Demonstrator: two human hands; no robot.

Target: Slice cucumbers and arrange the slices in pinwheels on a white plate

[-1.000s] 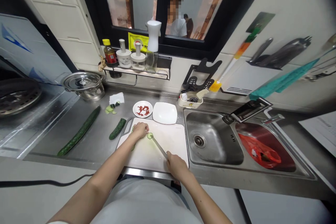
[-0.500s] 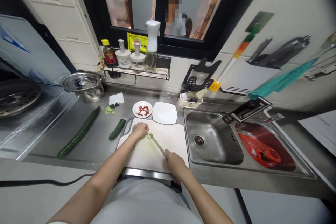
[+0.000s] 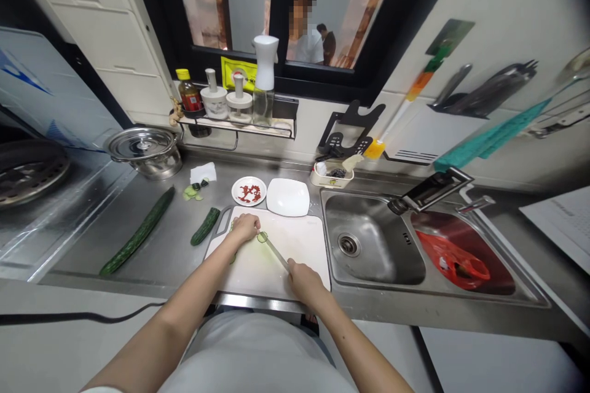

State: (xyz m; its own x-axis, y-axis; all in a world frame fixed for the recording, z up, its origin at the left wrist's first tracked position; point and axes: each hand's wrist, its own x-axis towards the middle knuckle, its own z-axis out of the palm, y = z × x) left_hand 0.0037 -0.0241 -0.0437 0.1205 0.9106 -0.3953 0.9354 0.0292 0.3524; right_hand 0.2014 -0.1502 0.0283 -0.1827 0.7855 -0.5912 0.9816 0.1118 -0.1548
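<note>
Has a slice [image 3: 262,237] at the tip of the knife [image 3: 276,253], just right of the left hand [image 3: 246,226] and well apart from the right hand [image 3: 304,281], toward the far side of the board [image 3: 299,252]. Cannot tell about the slice, whether stuck to the blade or lying under it.

Grips the knife by its handle in the right hand, closed firmly round it, with the blade slanting away and to the left, low over the board. Curls the fingers of the left hand inward, with the back of the hand upward, over the far left part of the board. Cannot tell about a pinch there, with the fingertips partly turned from view.

Reaches in with the left arm from the lower left, angled up and to the right across the board's left side. Extends the right arm from the lower right, angled up and to the left, with the wrist by the near right corner.

Has a short cucumber [image 3: 205,226] just beside the board on the left, and a long cucumber [image 3: 138,234] farther left. Beyond the board, has a round plate [image 3: 236,194] with red pieces [image 3: 249,193], just beside a square plate [image 3: 288,196].
</note>
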